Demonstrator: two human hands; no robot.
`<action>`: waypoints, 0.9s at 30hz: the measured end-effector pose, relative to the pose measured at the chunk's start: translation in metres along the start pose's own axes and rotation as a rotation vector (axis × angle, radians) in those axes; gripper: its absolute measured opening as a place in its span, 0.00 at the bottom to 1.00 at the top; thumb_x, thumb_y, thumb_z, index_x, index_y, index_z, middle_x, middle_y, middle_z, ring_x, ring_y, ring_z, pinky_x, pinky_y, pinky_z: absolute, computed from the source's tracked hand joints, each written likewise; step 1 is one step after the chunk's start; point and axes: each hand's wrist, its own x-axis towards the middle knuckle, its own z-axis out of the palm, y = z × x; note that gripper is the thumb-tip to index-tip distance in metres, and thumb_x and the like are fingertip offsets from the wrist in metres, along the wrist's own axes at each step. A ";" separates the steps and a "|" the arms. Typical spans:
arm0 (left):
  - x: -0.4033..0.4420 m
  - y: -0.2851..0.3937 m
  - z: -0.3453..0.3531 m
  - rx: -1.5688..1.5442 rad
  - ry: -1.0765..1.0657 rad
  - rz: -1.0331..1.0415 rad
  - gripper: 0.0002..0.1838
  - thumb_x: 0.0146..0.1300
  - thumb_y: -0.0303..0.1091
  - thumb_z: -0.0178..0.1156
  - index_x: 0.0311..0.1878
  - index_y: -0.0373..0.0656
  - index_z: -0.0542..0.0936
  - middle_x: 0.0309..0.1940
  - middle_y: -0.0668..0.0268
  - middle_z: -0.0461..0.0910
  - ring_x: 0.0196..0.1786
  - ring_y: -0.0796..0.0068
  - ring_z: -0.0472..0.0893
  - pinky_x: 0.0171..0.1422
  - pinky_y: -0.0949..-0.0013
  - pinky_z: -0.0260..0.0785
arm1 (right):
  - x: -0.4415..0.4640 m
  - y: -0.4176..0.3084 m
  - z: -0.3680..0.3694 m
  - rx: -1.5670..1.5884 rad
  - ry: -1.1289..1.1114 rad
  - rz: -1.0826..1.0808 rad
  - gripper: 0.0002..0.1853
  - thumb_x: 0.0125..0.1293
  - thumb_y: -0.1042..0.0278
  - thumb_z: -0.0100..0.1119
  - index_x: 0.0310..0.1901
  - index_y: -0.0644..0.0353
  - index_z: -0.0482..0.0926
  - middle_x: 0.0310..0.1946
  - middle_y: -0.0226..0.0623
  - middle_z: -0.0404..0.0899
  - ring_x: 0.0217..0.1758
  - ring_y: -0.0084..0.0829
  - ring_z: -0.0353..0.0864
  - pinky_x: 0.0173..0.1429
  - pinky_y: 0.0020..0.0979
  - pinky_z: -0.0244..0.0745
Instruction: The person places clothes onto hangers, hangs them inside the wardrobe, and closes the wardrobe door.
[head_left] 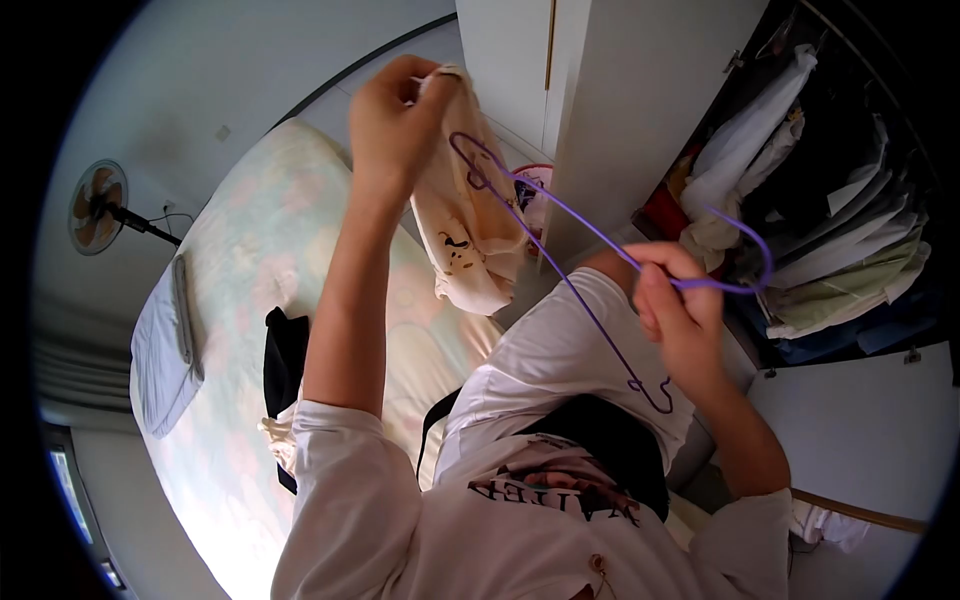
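A cream garment (463, 225) with a dark print near its lower end hangs from my left hand (393, 125), whose fingers are pinched on its top edge. My right hand (680, 305) grips a purple clothes hanger (570, 210) close to its hook, the hook pointing right. The hanger's far end lies in front of the garment in this view; whether they touch, I cannot tell. The garment's exact kind does not show.
On my left is a bed (240, 230) with a folded grey-blue blanket (168, 345) and black clothing (286, 360). An open wardrobe (650, 90) with hanging clothes (850, 250) stands to the right. A fan (98, 207) is at far left, and a bin (535, 190) stands beyond the garment.
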 end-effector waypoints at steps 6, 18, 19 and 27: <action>-0.066 0.036 0.037 0.263 -0.041 0.378 0.11 0.48 0.29 0.58 0.37 0.39 0.76 0.22 0.62 0.74 0.20 0.68 0.71 0.29 0.68 0.67 | 0.042 0.009 0.027 0.068 0.112 -0.098 0.08 0.67 0.72 0.43 0.41 0.66 0.72 0.17 0.21 0.59 0.18 0.11 0.54 0.21 0.17 0.51; -0.107 -0.078 0.045 0.353 0.283 0.139 0.23 0.40 0.15 0.55 0.45 0.38 0.68 0.37 0.56 0.67 0.37 0.59 0.70 0.40 0.63 0.66 | 0.049 -0.019 0.000 0.336 0.231 -0.281 0.11 0.67 0.66 0.46 0.42 0.64 0.72 0.14 0.22 0.57 0.14 0.12 0.49 0.16 0.17 0.43; -0.108 -0.079 0.046 0.285 0.250 0.077 0.23 0.41 0.16 0.56 0.45 0.40 0.68 0.38 0.55 0.66 0.38 0.56 0.71 0.41 0.62 0.66 | 0.052 -0.019 -0.003 0.330 0.230 -0.285 0.11 0.67 0.66 0.46 0.42 0.64 0.72 0.14 0.22 0.57 0.14 0.12 0.49 0.16 0.17 0.43; -0.031 -0.062 0.007 0.018 0.263 0.008 0.09 0.49 0.26 0.54 0.35 0.37 0.76 0.26 0.57 0.77 0.29 0.62 0.76 0.37 0.66 0.69 | 0.044 0.016 -0.013 0.147 0.224 0.072 0.09 0.67 0.68 0.45 0.39 0.65 0.72 0.14 0.22 0.57 0.14 0.12 0.49 0.16 0.17 0.44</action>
